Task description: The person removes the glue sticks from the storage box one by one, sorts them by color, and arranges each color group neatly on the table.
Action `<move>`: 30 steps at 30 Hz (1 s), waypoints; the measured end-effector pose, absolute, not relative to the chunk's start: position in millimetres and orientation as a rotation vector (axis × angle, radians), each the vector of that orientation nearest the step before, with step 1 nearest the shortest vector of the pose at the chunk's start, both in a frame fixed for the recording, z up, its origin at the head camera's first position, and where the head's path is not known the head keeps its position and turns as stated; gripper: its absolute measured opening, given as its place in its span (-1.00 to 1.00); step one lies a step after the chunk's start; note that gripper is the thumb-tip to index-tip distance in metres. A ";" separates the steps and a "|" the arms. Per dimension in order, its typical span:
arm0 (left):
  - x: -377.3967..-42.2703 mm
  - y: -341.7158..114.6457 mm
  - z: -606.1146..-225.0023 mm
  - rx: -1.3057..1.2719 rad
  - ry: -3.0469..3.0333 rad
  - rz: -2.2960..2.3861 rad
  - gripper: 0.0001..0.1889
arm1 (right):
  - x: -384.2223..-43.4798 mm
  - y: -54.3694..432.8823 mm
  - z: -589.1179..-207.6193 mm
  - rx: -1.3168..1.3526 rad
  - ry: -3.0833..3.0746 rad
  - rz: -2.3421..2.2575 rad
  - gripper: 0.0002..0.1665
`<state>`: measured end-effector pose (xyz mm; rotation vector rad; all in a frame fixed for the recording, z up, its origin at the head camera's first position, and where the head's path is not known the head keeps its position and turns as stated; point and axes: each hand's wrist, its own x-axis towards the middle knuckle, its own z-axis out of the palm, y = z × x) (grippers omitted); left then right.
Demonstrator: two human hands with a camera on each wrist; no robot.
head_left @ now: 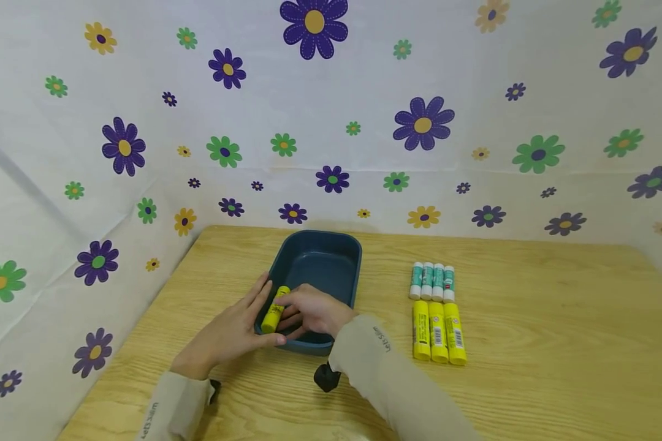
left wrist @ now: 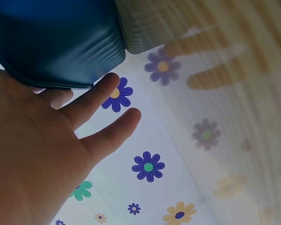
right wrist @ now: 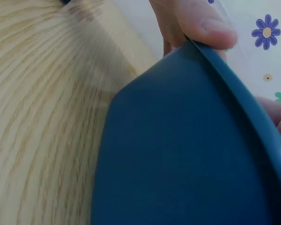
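A dark blue tray (head_left: 358,263) stands on the table. My left hand (head_left: 226,334) rests at its near left corner, fingers straight along the left rim and thumb on the front rim. In the left wrist view the left hand's fingers (left wrist: 91,101) spread beside the tray's outer wall (left wrist: 75,51). My right hand (head_left: 317,309) reaches into the tray's near end and holds a yellow glue stick (head_left: 274,312) against the left wall. The right wrist view shows the tray's outside (right wrist: 164,131), with the left thumb (right wrist: 208,28) over the rim.
To the right of the tray, several white and teal glue sticks (head_left: 427,282) lie in a row. Three larger yellow glue sticks (head_left: 437,331) lie just in front of them. A flower-printed cloth (head_left: 364,153) hangs behind the wooden table (head_left: 557,331) and along its left side.
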<state>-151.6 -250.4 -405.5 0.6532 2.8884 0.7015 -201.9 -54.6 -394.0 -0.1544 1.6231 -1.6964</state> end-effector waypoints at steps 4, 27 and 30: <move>-150.4 -249.6 -405.2 0.660 2.889 0.709 0.15 | -202.7 -61.7 -396.8 -0.092 1.618 -1.761 -0.60; -151.0 -249.7 -404.4 0.628 2.891 0.699 0.15 | -200.1 -70.3 -395.4 -0.003 1.688 -1.916 -0.21; -151.2 -249.5 -404.5 0.629 2.890 0.699 0.15 | -199.6 -69.5 -395.4 -0.007 1.694 -1.909 -0.24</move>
